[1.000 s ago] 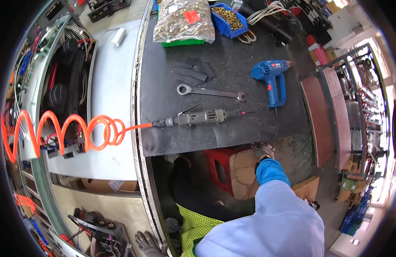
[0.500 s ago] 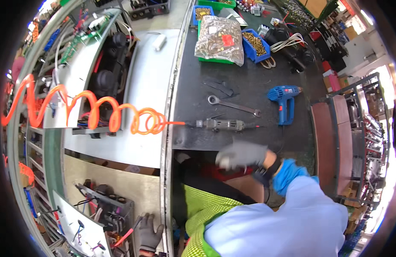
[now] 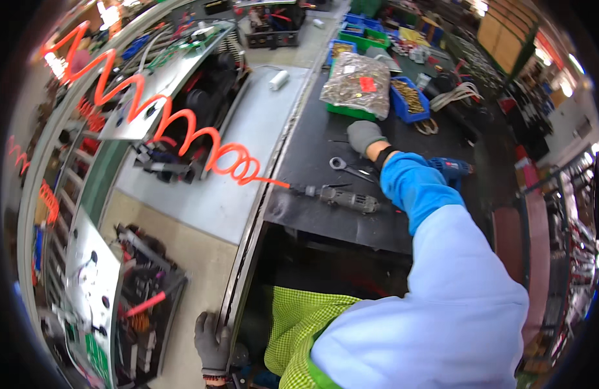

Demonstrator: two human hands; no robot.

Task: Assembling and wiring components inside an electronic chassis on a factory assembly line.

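My right hand (image 3: 364, 135), in a grey glove, is over the dark bench top. Its fingers look curled under, and what they hold, if anything, is hidden. A thin dark piece (image 3: 338, 141) shows just left of it. Nearer me lies a ratcheting combination wrench (image 3: 351, 168), its far end partly behind my right arm. A grey air tool (image 3: 348, 198) rests below the wrench, joined to an orange coiled hose (image 3: 189, 126). At the lower left, my left hand (image 3: 212, 343), also gloved, lies open on the surface beside the metal rail.
A blue heat gun (image 3: 450, 166) sits partly behind my right sleeve. Farther back are a clear bag of small brass-coloured parts (image 3: 359, 84) and a blue bin of screws (image 3: 410, 100). An open equipment chassis (image 3: 147, 305) stands left of my left hand.
My right hand has moved up and forward from the bench's near edge to beyond the wrench, covering the area of the flat black pieces. My left hand stays by the rail. The view has tilted.
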